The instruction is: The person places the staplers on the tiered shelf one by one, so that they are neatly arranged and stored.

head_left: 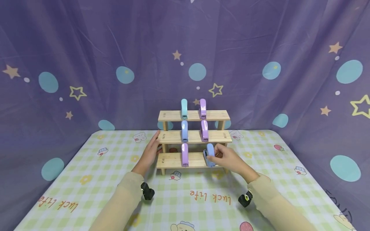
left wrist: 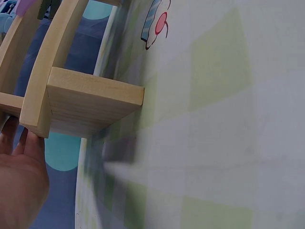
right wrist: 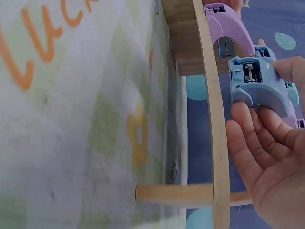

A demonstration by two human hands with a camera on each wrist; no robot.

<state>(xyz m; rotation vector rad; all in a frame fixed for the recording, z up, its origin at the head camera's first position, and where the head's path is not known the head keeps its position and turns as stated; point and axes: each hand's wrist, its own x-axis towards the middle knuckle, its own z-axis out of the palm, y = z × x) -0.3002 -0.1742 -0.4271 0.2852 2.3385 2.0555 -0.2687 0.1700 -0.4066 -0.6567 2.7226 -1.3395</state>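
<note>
My right hand [head_left: 229, 158] pinches a blue stapler [head_left: 210, 155] at the right part of the bottom step of a three-tier wooden rack [head_left: 170, 158]. In the right wrist view the thumb is on one side of this blue stapler [right wrist: 259, 83] and fingertips are on the other; it is close over the board. My left hand [head_left: 149, 154] rests against the rack's left end, fingers extended; in the left wrist view the fingertips are partly hidden behind the wood. A purple stapler [head_left: 185, 155] stands to the left on the same step.
On the middle step stand another blue stapler [head_left: 184, 131] and a purple one. The top step bears a teal stapler [head_left: 184, 109] and a purple stapler [head_left: 203, 109]. A checked cloth [head_left: 104, 179] covers the table; a purple curtain [head_left: 156, 38] hangs behind.
</note>
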